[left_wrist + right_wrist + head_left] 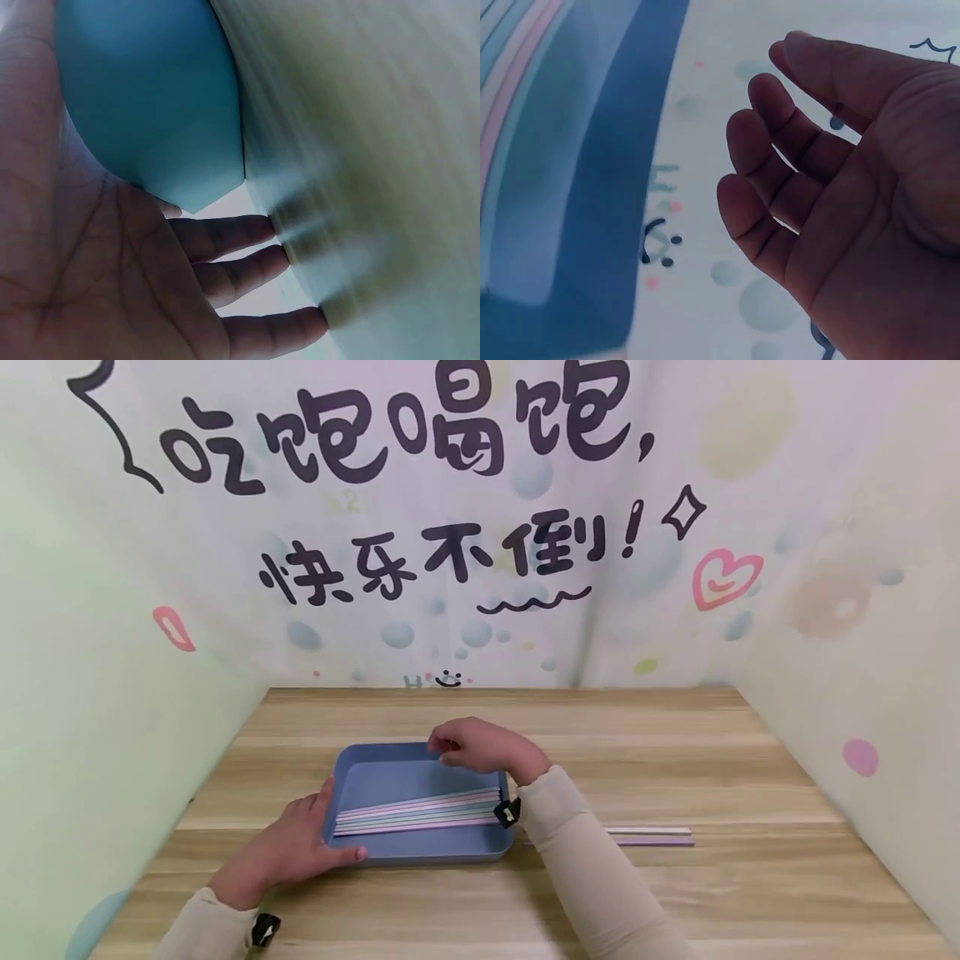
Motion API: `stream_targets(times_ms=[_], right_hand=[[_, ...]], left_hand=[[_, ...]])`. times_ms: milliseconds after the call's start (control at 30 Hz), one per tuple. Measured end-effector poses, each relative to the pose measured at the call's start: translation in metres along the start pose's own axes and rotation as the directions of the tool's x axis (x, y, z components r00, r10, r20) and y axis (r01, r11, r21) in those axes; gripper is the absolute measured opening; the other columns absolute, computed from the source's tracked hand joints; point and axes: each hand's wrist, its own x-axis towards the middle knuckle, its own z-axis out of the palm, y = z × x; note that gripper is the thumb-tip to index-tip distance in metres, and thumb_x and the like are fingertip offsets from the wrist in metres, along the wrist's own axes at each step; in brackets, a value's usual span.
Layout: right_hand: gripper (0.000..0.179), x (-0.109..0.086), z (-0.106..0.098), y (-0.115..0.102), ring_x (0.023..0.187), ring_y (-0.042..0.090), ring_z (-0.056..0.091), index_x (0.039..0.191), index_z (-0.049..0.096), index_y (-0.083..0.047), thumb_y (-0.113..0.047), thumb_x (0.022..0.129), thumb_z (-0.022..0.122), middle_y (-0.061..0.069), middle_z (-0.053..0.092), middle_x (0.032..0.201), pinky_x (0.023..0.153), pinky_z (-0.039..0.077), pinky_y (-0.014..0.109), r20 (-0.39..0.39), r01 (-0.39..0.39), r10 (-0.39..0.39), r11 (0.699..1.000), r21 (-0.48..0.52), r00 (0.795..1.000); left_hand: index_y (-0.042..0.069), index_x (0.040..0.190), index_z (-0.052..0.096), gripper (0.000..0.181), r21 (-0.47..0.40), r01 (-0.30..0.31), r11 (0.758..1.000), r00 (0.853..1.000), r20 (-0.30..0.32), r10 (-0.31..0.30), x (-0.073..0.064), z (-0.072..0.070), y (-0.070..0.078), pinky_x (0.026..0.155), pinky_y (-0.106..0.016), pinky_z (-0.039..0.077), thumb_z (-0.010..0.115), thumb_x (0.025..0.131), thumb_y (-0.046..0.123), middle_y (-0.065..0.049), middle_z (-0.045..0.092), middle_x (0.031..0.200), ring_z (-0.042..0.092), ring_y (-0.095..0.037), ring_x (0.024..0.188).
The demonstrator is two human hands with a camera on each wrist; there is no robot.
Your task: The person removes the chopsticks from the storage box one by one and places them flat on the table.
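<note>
A blue rectangular tray (420, 768) lies on the table with a bundle of thin pastel sticks (420, 814) inside it, side by side. My left hand (296, 847) rests at the tray's left front corner, thumb along the front wall. In the left wrist view its fingers (247, 281) are fairly straight and their tips touch the table beside the tray. Above the tray's back right part hovers my right hand (480, 745), fingers loosely curled. The right wrist view shows nothing in this hand (840, 180), apart from the tray wall (615, 172).
Two more sticks, one whitish and one purple (652, 841), lie on the wooden table (750, 893) right of the tray, partly behind my right sleeve (600, 868). A printed curtain wall (450, 643) rises at the table's back edge, and pale walls flank both sides.
</note>
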Motion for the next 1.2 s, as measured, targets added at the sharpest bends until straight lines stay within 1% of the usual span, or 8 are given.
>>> stream_targets(times_ms=[167,300,433,533,633,767,1000,1200], right_hand=[[0.017,0.016,0.011,-0.004,0.081,0.012,0.053,0.114,0.068,-0.005,-0.006,0.098,0.06,-0.002,0.059,0.089,0.072,0.046,0.024,0.038,0.028,-0.028,1.0,0.003,0.999],[0.017,0.023,0.023,-0.004,0.082,0.011,0.053,0.113,0.069,-0.006,-0.005,0.098,0.06,-0.004,0.059,0.09,0.072,0.045,0.022,0.066,0.016,-0.015,1.0,-0.012,0.998],[0.017,0.027,0.033,-0.003,0.083,0.01,0.053,0.112,0.069,-0.009,-0.005,0.098,0.06,-0.006,0.059,0.091,0.073,0.045,0.022,0.071,0.01,-0.007,0.999,-0.039,0.997],[0.017,0.028,0.04,-0.001,0.081,0.01,0.053,0.111,0.069,-0.011,-0.005,0.098,0.06,-0.006,0.059,0.09,0.073,0.045,0.022,0.075,0.009,-0.007,1.0,-0.027,0.997],[0.016,0.026,0.048,0.003,0.079,0.009,0.053,0.11,0.069,-0.012,-0.006,0.098,0.06,-0.007,0.059,0.088,0.072,0.045,0.022,0.079,0.004,-0.003,1.0,-0.015,0.997],[0.013,0.023,0.054,0.007,0.078,0.008,0.053,0.107,0.069,-0.014,-0.009,0.098,0.062,-0.008,0.058,0.086,0.071,0.044,0.022,0.073,-0.009,0.011,1.0,-0.027,0.997],[0.01,0.023,0.059,0.009,0.077,0.008,0.052,0.104,0.07,-0.016,-0.012,0.097,0.065,-0.008,0.058,0.085,0.07,0.044,0.022,0.064,-0.038,0.039,0.999,-0.023,0.997],[0.01,0.024,0.066,0.014,0.078,0.007,0.053,0.104,0.07,-0.018,-0.013,0.096,0.066,-0.009,0.059,0.085,0.071,0.044,0.022,0.059,-0.06,0.059,0.998,0.007,0.997]], left_hand=[[-0.015,0.15,0.012,0.125,0.007,0.013,1.0,1.0,-0.015,-0.013,-0.001,-0.005,-0.002,0.097,-0.063,0.04,0.069,0.077,0.069,-0.046,0.038,0.137,0.039,-0.058,0.126],[-0.015,0.15,0.012,0.124,0.013,0.006,1.0,1.0,-0.01,-0.006,-0.003,-0.006,-0.003,0.097,-0.063,0.04,0.069,0.078,0.069,-0.045,0.038,0.137,0.04,-0.058,0.126],[-0.015,0.15,0.013,0.124,0.015,0.006,1.0,1.0,-0.011,-0.006,-0.003,-0.007,-0.002,0.097,-0.063,0.04,0.069,0.078,0.069,-0.044,0.038,0.138,0.04,-0.057,0.125],[-0.016,0.15,0.012,0.124,0.007,0.0,1.0,1.0,-0.011,0.0,-0.002,-0.006,-0.001,0.097,-0.063,0.039,0.069,0.078,0.068,-0.045,0.038,0.137,0.04,-0.057,0.125],[-0.015,0.15,0.011,0.125,-0.009,0.007,1.0,1.0,0.009,-0.007,0.0,-0.004,0.002,0.098,-0.063,0.038,0.069,0.078,0.069,-0.044,0.037,0.138,0.039,-0.057,0.127],[-0.014,0.151,0.01,0.126,-0.02,0.026,0.999,0.999,0.038,-0.025,0.001,-0.001,0.005,0.099,-0.063,0.038,0.068,0.078,0.071,-0.043,0.036,0.141,0.037,-0.056,0.129],[-0.012,0.152,0.01,0.127,-0.009,0.051,0.999,0.998,0.045,-0.051,0.002,-0.002,0.005,0.099,-0.064,0.038,0.067,0.077,0.073,-0.043,0.035,0.141,0.036,-0.056,0.129],[-0.013,0.152,0.011,0.126,-0.015,0.034,0.999,0.999,0.021,-0.033,0.001,0.0,0.002,0.099,-0.063,0.039,0.068,0.077,0.072,-0.043,0.036,0.14,0.038,-0.056,0.128]])
